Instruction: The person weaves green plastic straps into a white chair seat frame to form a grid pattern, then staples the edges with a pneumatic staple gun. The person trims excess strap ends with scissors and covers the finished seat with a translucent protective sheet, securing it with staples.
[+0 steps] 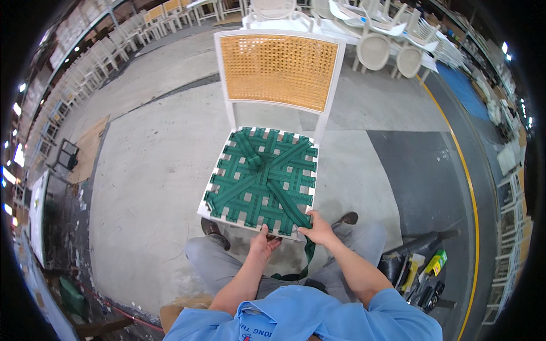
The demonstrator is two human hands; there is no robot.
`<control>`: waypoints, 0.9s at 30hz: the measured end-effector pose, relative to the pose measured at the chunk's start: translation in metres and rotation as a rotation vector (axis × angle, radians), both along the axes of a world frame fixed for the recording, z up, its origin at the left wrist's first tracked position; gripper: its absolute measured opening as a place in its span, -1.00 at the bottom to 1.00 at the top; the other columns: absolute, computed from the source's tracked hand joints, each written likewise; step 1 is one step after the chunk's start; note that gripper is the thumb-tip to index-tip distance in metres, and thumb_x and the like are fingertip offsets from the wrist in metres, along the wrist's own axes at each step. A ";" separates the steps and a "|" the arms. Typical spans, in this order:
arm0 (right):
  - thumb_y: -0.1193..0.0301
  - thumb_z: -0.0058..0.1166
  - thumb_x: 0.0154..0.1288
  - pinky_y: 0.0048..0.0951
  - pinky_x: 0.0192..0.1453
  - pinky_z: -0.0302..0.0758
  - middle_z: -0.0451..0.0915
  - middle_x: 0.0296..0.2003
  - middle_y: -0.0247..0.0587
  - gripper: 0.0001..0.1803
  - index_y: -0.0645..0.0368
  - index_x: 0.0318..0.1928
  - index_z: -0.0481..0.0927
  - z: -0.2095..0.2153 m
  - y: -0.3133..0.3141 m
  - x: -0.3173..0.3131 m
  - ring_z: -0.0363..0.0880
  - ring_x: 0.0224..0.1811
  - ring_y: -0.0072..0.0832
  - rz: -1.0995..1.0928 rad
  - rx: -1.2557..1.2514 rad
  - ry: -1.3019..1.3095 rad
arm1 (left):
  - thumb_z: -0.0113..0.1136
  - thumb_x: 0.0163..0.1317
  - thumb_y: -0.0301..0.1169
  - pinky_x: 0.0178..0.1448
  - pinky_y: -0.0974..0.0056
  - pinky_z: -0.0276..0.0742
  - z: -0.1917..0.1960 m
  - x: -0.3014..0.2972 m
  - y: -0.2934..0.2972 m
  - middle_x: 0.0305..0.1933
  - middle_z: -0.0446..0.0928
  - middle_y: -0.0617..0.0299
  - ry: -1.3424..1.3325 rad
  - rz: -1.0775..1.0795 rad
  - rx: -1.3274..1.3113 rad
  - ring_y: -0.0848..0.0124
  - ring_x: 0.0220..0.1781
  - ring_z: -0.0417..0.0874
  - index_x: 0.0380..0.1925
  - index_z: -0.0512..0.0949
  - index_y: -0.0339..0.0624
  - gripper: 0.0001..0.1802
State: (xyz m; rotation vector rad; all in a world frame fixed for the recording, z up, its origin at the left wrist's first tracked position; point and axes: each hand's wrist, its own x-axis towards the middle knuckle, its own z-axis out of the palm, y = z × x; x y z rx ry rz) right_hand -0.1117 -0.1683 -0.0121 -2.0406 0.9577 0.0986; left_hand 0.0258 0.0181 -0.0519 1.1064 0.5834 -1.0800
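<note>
In the head view, the loose green strap lies on the woven seat of the chair, its long axis slanting from the middle of the webbing to the front right corner, nearest the person. The right hand is at that corner, so it is the nearer one: its grip pinches the strap at the edge, with the strap stretching forward and leftward from the fingers. Past this grip the tail drops over the front edge, between the person's knees. The left hand is beside it to the left, apart from the strap, its thumb against the front edge and its fingers curled underneath; partly hidden there, I cannot tell whether that grip is closed around anything.
</note>
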 end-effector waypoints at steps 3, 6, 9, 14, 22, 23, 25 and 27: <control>0.13 0.46 0.15 -0.09 0.10 0.60 0.70 -0.09 0.06 -0.13 0.07 0.38 0.30 -0.015 0.022 0.025 0.71 0.02 0.01 -0.025 -0.072 -0.001 | 0.17 0.54 -0.10 0.15 -0.17 0.69 -0.001 0.020 0.019 0.10 0.57 -0.06 -0.018 0.052 -0.136 -0.04 0.09 0.70 0.24 0.42 -0.27 -0.49; 0.31 0.43 0.19 -0.18 0.06 0.60 0.68 -0.14 0.00 -0.24 0.15 0.34 0.33 -0.026 0.037 0.038 0.71 -0.07 -0.12 -0.173 0.033 -0.082 | 0.14 0.55 -0.04 0.25 -0.15 0.63 0.007 0.025 0.031 0.28 0.49 -0.11 -0.130 -0.076 -0.058 -0.08 0.13 0.69 0.36 0.29 -0.27 -0.37; 0.38 0.38 0.28 -0.23 0.05 0.60 0.71 -0.16 -0.09 -0.39 0.23 0.26 0.42 -0.035 0.014 0.021 0.72 -0.08 -0.24 -0.254 0.178 -0.277 | 0.06 0.56 0.05 0.13 -0.02 0.70 0.031 0.017 -0.001 0.21 0.60 -0.02 -0.266 -0.342 -0.020 0.05 0.04 0.75 0.34 0.35 -0.32 -0.33; 0.46 0.22 0.45 -0.37 -0.01 0.58 0.70 -0.16 -0.26 -0.72 0.31 0.08 0.57 -0.005 0.044 -0.049 0.63 -0.12 -0.52 -0.025 0.707 -0.190 | -0.07 0.57 0.18 0.07 0.08 0.72 0.029 -0.023 0.003 0.08 0.70 0.03 -0.158 -0.472 -0.173 0.18 -0.07 0.78 0.23 0.48 -0.29 -0.30; 0.42 0.19 0.50 -0.47 -0.04 0.54 0.64 -0.30 -0.42 -0.87 0.21 -0.07 0.64 0.041 0.062 -0.167 0.57 -0.20 -0.62 0.159 0.685 -0.063 | -0.25 0.63 0.17 0.04 0.04 0.71 0.041 -0.061 -0.054 0.01 0.71 -0.01 -0.105 -0.298 -0.359 0.13 -0.09 0.74 0.15 0.52 -0.29 -0.30; 0.38 0.21 0.49 -0.46 -0.06 0.54 0.63 -0.35 -0.42 -0.85 0.22 -0.10 0.65 0.041 0.047 -0.160 0.56 -0.23 -0.61 0.213 0.581 0.008 | -0.25 0.63 0.17 0.03 0.05 0.71 0.037 -0.069 -0.050 -0.01 0.72 -0.01 -0.131 -0.312 -0.346 0.14 -0.10 0.74 0.12 0.53 -0.28 -0.31; 0.19 0.23 0.48 -0.42 0.01 0.55 0.72 -0.22 -0.29 -0.67 0.18 0.03 0.71 0.041 0.007 -0.131 0.59 -0.14 -0.59 0.302 0.460 -0.087 | -0.27 0.64 0.15 0.03 0.04 0.71 0.035 -0.075 -0.036 -0.06 0.72 -0.01 -0.164 -0.310 -0.313 0.15 -0.09 0.74 0.06 0.55 -0.27 -0.33; 0.07 0.11 0.56 -0.27 0.17 0.56 0.72 -0.01 -0.11 -0.47 0.26 0.25 0.59 0.028 -0.031 -0.092 0.65 0.03 -0.36 0.002 0.726 -0.139 | -0.29 0.65 0.14 0.05 0.03 0.72 0.039 -0.086 -0.039 -0.14 0.71 -0.01 -0.152 -0.323 -0.322 0.14 -0.07 0.74 0.00 0.56 -0.26 -0.34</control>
